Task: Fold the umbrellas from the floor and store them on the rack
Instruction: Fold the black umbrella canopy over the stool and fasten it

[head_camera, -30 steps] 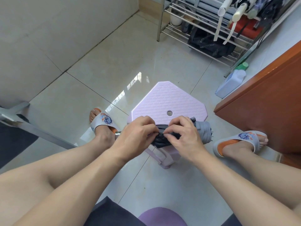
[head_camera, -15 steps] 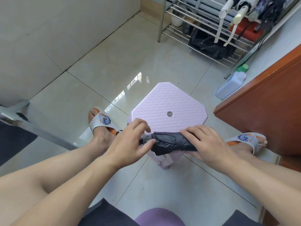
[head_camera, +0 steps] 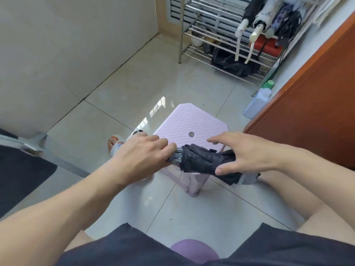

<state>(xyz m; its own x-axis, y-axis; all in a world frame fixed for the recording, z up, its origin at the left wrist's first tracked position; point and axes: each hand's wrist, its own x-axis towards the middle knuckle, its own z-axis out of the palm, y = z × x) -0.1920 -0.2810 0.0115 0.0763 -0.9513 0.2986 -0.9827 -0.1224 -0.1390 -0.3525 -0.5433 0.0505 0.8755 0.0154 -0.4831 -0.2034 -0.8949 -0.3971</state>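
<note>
A folded black umbrella (head_camera: pixel 199 160) lies across the near edge of a pale purple plastic stool (head_camera: pixel 192 120). My left hand (head_camera: pixel 142 158) grips its left end, fingers curled round the bunched metal ribs. My right hand (head_camera: pixel 247 152) lies over the canopy's right part, fingers stretched out straight above the stool and thumb along the near side. The umbrella's grey right end sticks out below my right wrist. The metal rack (head_camera: pixel 192 31) stands at the back right, with several folded umbrellas (head_camera: pixel 259 14) lying on its upper shelf.
A black bag (head_camera: pixel 234 64) and a red box (head_camera: pixel 269 47) sit on the rack's lower shelves. A white bottle with a green cap (head_camera: pixel 259 100) stands beside an orange-brown wooden panel (head_camera: pixel 317 93) on the right. Grey metal bars (head_camera: pixel 48 156) cross the floor at left.
My right hand slid right along the canopy and its fingers straightened. My left hand closed round the umbrella's left end. The view tilted up toward the rack.
</note>
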